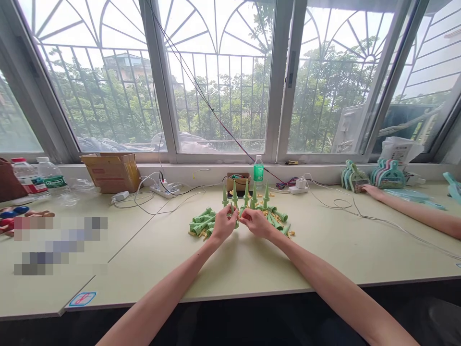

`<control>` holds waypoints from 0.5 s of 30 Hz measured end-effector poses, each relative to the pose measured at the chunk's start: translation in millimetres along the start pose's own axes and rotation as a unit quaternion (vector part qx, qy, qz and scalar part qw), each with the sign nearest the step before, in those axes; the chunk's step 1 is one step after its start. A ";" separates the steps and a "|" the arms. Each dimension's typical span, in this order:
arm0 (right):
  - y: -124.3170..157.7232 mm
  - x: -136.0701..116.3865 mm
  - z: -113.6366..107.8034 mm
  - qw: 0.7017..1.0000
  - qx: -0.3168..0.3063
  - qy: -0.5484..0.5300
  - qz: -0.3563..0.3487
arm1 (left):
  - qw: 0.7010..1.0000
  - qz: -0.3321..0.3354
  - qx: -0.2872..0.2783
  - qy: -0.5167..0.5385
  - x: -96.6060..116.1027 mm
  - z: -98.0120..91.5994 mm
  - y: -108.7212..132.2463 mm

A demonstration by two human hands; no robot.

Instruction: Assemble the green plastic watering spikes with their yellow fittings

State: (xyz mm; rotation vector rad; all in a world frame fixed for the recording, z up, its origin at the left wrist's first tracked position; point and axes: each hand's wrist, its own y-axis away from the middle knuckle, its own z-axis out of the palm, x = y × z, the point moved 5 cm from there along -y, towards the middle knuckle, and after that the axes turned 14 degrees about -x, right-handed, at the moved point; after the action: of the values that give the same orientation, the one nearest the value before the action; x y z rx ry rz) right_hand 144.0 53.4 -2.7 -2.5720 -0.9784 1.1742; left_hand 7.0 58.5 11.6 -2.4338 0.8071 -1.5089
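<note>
While pinching a pointed light-green plastic piece (pixel 232 209) between the closed fingers of the left hand (pixel 224 223), holding the right hand (pixel 257 223) just beside it with fingers drawn together; cannot tell whether gripping anything. Working before upright light-green plastic spires (pixel 246 194), amid loose light-green plastic tubes (pixel 202 226) and small yellow plastic pegs (pixel 292 233) on the pale cream bench (pixel 342 242).

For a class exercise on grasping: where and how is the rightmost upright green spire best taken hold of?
Probably by the broader part below its tip, coming down from above and slightly right. The rightmost upright green spire tapers to a point, so the tip offers little grip. Another spire stands to its left, and loose green pieces lie near its foot.
</note>
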 end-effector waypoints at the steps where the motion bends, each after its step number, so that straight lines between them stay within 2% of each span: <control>1: -0.1 -0.3 -0.1 1.000 -0.001 0.002 0.001 | 1.000 -0.001 -0.002 -0.002 0.3 -0.1 0.0; 15: 0.3 5.8 2.2 0.999 -0.011 0.041 0.002 | 1.000 0.013 -0.004 0.012 0.1 -0.3 -0.2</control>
State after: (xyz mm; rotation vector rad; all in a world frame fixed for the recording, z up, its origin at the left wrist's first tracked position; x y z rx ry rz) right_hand 145.4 56.4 -8.0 -2.6174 -0.9726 1.0552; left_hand 6.9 58.7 11.9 -2.4057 0.8459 -1.5319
